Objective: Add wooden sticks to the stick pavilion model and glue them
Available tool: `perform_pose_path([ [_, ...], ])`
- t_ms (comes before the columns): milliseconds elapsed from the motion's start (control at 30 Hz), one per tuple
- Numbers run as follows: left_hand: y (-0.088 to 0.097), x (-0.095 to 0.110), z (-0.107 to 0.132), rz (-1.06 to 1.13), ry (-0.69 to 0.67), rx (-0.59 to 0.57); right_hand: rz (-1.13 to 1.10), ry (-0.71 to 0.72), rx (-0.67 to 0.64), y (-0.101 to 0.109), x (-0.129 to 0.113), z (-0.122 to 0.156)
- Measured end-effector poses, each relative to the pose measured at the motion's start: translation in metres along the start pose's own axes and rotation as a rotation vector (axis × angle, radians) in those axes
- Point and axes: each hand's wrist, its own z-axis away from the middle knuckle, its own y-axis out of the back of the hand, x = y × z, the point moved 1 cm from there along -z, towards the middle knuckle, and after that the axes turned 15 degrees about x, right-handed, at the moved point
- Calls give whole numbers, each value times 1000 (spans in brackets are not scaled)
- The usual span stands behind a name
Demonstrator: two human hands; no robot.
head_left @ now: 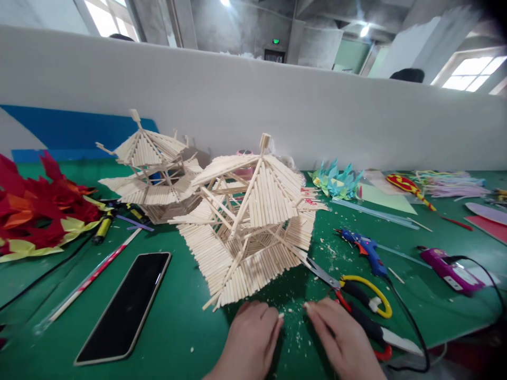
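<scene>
Low in the head view, my left hand has its fingers curled together, close in front of a pavilion model built of thin wooden sticks. My right hand is pinched closed a short way to the right. A tiny pale bit shows at the fingertips of each hand, too small to name. The model's lower roof slopes towards me, and one side of its upper roof is partly uncovered. Scissors lie with their blades beside the model, right of my hands. Small wood crumbs are scattered between the hands.
A second stick pavilion stands behind left. A phone and red paper flower lie left. On the right are a blue glue gun with its cord, a purple device and a teal paper flower. A white partition closes the back.
</scene>
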Motion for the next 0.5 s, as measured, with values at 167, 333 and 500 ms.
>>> perform_pose_path([
  [167, -19, -9, -25, -47, 33, 92, -171, -217, 70, 11, 2, -22],
  [333, -21, -9, -15, -47, -24, 258, -207, -260, 91, 10, -4, -23],
  [500, 11, 6, 2, 42, -268, 436, -268, -35, 29, 30, -26, -35],
])
